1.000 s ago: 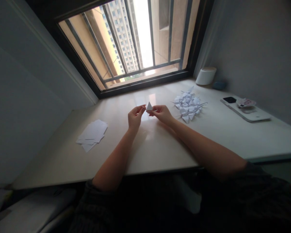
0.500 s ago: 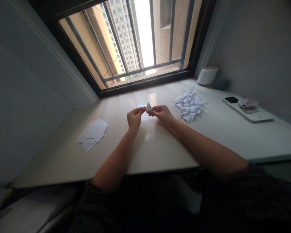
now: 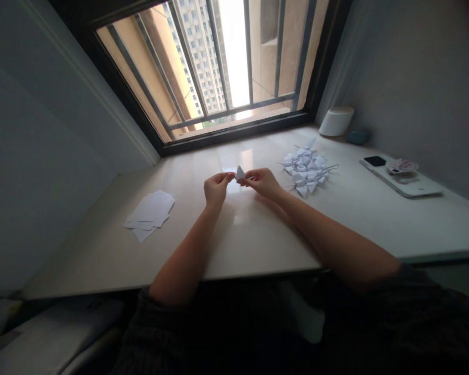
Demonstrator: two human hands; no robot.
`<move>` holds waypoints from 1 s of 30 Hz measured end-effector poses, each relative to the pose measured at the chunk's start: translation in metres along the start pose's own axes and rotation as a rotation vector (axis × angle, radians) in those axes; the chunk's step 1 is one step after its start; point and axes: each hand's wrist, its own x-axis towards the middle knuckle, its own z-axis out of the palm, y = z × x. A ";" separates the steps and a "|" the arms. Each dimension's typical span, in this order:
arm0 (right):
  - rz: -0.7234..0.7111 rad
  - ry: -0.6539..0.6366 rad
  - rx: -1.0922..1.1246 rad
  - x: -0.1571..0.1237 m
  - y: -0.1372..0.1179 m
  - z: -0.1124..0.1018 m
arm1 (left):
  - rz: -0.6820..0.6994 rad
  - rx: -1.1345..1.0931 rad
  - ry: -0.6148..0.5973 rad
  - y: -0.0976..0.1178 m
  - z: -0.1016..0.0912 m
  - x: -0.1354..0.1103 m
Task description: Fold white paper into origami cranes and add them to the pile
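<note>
Pinching a folded paper piece (image 3: 240, 172) between both hands, I am holding it just above the table (image 3: 258, 234), near its middle and in front of the window (image 3: 234, 67). My left hand (image 3: 214, 188) is gripping the thin left tip with thumb and forefinger. My right hand (image 3: 262, 182) is clasping the right side, with the other fingers curled under. The white peak of the paper is sticking up between the two hands.

Very little is changing from a second ago. My left fingertips are sitting a touch lower and closer in against the tip than they were, and my right hand is keeping the same hold in the same place. The paper's peak is pointing the same way as before, so I am not reading any new crease or turn in it. At this size I cannot tell whether the tip is being bent. My head is tilting slightly, which is why everything on the right is sliding a little rightward in view.

The heap of folded pieces (image 3: 308, 166) is lying just beyond my right hand, apart from it. The stack of flat sheets (image 3: 150, 214) is lying well to the left, untouched. A phone (image 3: 400, 179) and a white canister (image 3: 337, 121) are resting further right.
</note>
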 end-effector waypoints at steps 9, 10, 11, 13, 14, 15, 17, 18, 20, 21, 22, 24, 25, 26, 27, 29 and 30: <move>0.006 -0.010 -0.045 0.000 0.001 -0.004 | -0.017 0.009 -0.101 0.006 -0.004 0.001; 0.016 -0.012 -0.030 0.000 0.001 -0.003 | -0.018 0.012 -0.105 0.006 -0.004 0.000; 0.024 -0.015 -0.018 0.000 0.002 -0.003 | -0.018 0.014 -0.106 0.006 -0.004 0.000; 0.033 -0.022 -0.005 0.000 0.003 -0.002 | -0.017 0.024 -0.092 0.005 -0.003 -0.001; 0.034 -0.021 -0.006 0.001 0.004 -0.001 | -0.015 0.032 -0.077 0.003 -0.002 -0.001; 0.031 -0.017 -0.009 0.001 0.005 -0.001 | -0.013 0.041 -0.059 0.002 -0.002 -0.001; 0.023 -0.001 -0.011 0.002 0.007 0.000 | -0.012 0.059 -0.022 -0.001 -0.001 0.000; 0.017 0.010 -0.006 0.003 0.009 0.001 | -0.014 0.066 -0.005 -0.002 0.000 0.000; 0.013 0.027 0.011 0.004 0.011 0.001 | -0.021 0.077 0.022 -0.003 0.001 0.000; 0.015 0.035 0.018 0.004 0.012 0.001 | -0.026 0.080 0.032 -0.004 0.001 0.000; 0.018 0.044 0.022 0.005 0.013 0.001 | -0.029 0.082 0.042 -0.004 0.001 0.000; 0.025 0.056 0.026 0.005 0.014 0.001 | -0.031 0.085 0.055 -0.005 0.002 -0.001; 0.028 0.058 0.029 0.005 0.014 0.001 | -0.027 0.088 0.062 -0.005 0.002 -0.002; 0.030 0.061 0.032 0.005 0.014 0.001 | -0.020 0.092 0.067 -0.005 0.002 -0.002; 0.033 0.061 0.035 0.005 0.014 0.001 | -0.012 0.096 0.071 -0.005 0.003 -0.003; 0.035 0.065 0.038 0.004 0.014 0.001 | 0.006 0.102 0.073 -0.006 0.003 -0.004; 0.036 0.068 0.039 0.004 0.014 0.001 | 0.012 0.103 0.074 -0.006 0.003 -0.004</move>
